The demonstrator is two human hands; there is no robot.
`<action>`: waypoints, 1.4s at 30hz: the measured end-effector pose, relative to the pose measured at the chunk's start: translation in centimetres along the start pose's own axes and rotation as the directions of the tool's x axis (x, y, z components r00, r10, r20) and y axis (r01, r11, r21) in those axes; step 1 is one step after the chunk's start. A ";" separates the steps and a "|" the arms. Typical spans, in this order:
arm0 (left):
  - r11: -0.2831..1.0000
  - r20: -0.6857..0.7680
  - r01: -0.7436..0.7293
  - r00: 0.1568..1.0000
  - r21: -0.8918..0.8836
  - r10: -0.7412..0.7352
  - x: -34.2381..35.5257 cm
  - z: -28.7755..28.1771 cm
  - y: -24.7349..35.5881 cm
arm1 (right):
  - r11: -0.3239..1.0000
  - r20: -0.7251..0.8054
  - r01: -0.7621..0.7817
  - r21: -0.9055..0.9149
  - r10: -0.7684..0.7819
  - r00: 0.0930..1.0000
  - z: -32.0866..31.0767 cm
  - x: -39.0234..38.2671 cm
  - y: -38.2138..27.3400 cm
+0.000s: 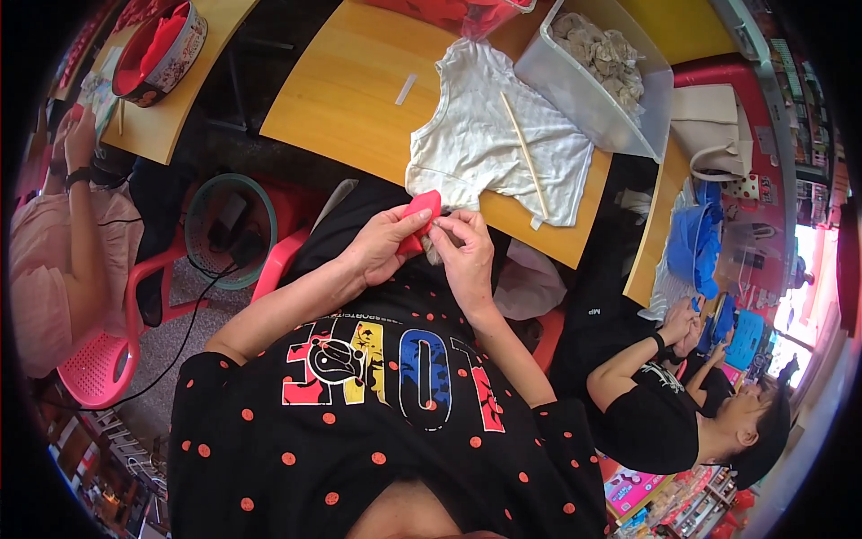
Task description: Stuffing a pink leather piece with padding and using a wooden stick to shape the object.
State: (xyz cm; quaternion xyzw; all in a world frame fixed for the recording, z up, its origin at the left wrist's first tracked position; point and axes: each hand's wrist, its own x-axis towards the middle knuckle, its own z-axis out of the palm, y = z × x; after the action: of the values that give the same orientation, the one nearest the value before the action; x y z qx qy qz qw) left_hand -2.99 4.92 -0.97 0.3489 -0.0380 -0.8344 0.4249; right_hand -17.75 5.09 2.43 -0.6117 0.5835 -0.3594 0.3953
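In front of my torso my left hand point(382, 247) grips a small red piece point(422, 207), apparently fabric, with the thumb pressed on it. My right hand point(462, 251) pinches at the piece's right side, where a small bit of greyish-tan fluffy material point(433, 255) shows under the fingers. Just beyond both hands a crumpled white sleeveless garment point(485, 126) lies on the yellow wooden table point(332, 99), its lower part reaching the edge. A thin wooden stick point(523, 153) rests on the garment. A short white strip point(405, 90) lies to its left.
A translucent bin point(651, 130) of beige cloth and a red-filled container point(467, 18) stand behind. Co-workers sit left point(72, 269) and right point(646, 413). A round tin point(157, 76), pink chair point(99, 377), turquoise basket point(193, 225), black cable point(180, 346) and blue items point(691, 242) surround me.
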 end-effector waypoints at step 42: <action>0.768 -0.055 -0.037 0.994 0.639 0.093 -0.1 1.6 4.3 | 0.731 0.328 -0.255 0.633 0.045 0.943 -1.9 -0.3 1.6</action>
State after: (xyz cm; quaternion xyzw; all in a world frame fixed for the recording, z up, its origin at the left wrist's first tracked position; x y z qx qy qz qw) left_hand -1.02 1.88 1.86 0.5050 -0.3126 -0.7417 0.3116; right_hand -20.15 5.22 1.84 -0.4256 0.3995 -0.4166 0.6969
